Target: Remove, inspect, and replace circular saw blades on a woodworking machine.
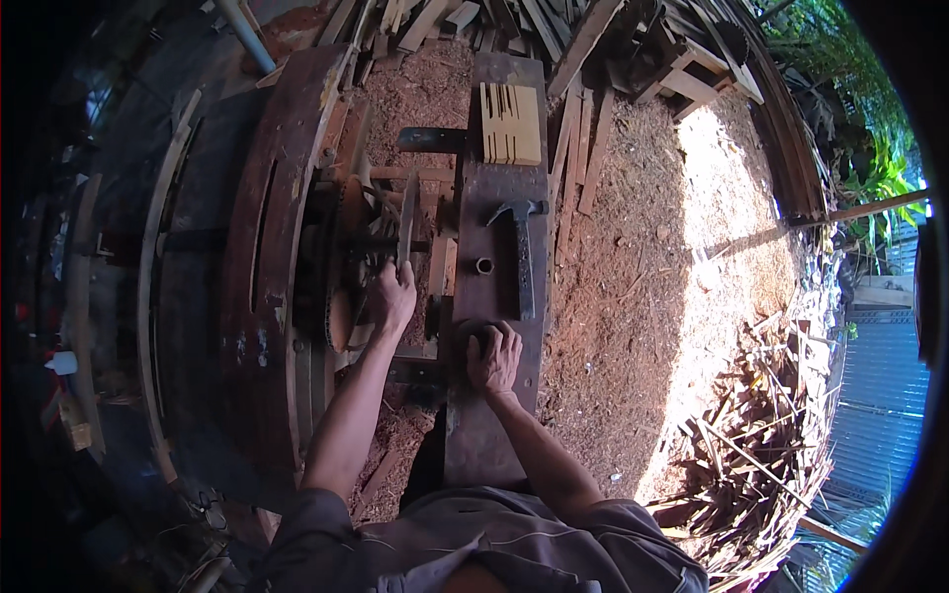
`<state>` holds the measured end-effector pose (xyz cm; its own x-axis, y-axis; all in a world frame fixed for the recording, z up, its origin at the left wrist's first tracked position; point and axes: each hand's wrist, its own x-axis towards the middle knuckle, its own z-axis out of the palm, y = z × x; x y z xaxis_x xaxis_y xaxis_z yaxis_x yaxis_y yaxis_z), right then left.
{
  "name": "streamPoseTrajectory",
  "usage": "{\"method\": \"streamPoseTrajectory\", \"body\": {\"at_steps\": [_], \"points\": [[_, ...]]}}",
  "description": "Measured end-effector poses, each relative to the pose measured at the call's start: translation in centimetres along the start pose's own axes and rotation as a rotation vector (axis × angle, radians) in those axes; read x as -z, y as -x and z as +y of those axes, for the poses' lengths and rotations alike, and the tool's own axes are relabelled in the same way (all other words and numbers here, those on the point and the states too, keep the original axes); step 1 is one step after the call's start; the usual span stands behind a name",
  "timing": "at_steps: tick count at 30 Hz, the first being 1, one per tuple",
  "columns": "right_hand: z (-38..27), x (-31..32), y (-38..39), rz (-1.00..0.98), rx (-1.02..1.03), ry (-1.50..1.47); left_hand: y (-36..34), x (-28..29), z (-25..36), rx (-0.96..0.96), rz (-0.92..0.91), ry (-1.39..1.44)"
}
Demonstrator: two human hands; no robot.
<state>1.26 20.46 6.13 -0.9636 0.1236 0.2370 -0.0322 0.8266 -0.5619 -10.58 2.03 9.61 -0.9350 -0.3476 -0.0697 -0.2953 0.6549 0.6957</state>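
My left hand (393,296) is closed on one end of a long thin flat strip (407,212), which points away from me above the gap beside the bench plank. Whether the strip is metal or wood I cannot tell. On the near part of the dark plank (494,435) rests my right hand (497,358), its fingers curled beside a dark patch; what they grip is hidden. Farther along the plank lie a claw hammer (524,259) and a small round ring or tube end (484,266). A pale wood block (511,124) with dark slots sits at the far end.
Left of the plank, a round wheel-like part (344,267) stands in a wooden frame next to a dark reddish beam (282,217). Sawdust (613,326) covers the ground at right. Scrap wood (751,445) is heaped at lower right, with more boards (425,25) at the back.
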Motion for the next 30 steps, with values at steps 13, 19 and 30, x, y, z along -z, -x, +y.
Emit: {"method": "streamPoseTrajectory", "body": {"at_steps": [13, 19, 30], "points": [[0.3, -0.1, 0.1, -0.031, -0.038, 0.024, -1.1, -1.6, 1.9, -0.148, 0.127, -0.164], [0.2, -0.1, 0.0, -0.032, -0.033, 0.01, -0.8, -1.9, 2.6, -0.058, 0.082, -0.061], [0.6, 0.1, 0.0, -0.025, -0.055, 0.007, -1.8, -2.5, 2.3, -0.1, 0.086, -0.069]]}}
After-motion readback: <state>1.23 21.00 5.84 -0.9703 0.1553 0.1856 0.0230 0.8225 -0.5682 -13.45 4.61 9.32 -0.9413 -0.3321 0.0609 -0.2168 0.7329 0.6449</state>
